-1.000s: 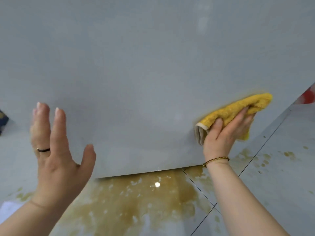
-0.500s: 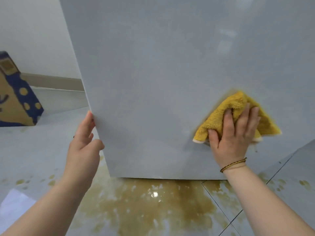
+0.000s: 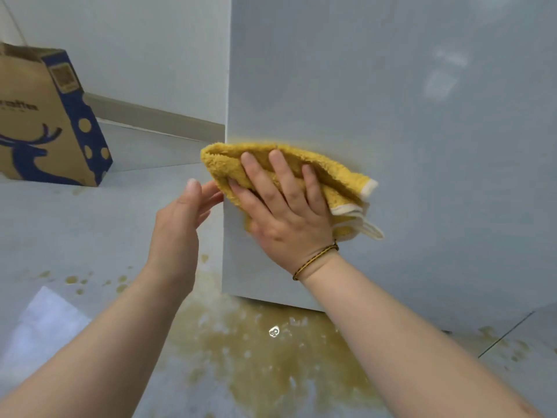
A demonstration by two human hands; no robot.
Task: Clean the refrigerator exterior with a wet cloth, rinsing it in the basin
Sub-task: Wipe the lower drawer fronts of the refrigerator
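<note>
The pale grey refrigerator (image 3: pixel 391 131) fills the right of the head view, its left corner edge running down the middle. A folded yellow cloth (image 3: pixel 334 179) with a white border lies flat on its lower panel, right at that corner. My right hand (image 3: pixel 283 212) presses the cloth against the panel with spread, straight fingers. My left hand (image 3: pixel 180 224) is just left of the corner, fingers straight, its tips close to the cloth's left edge; whether they touch it I cannot tell. The basin is not in view.
A brown and blue paper bag (image 3: pixel 45 122) stands on the floor at the left by the wall. A yellow-brown puddle (image 3: pixel 265 357) spreads over the pale floor tiles below the refrigerator, with small drops (image 3: pixel 78 282) to the left.
My right hand slid the cloth leftwards across the panel to the refrigerator's left corner. My left hand let go of the corner edge and now sits with straight fingers beside the cloth.
</note>
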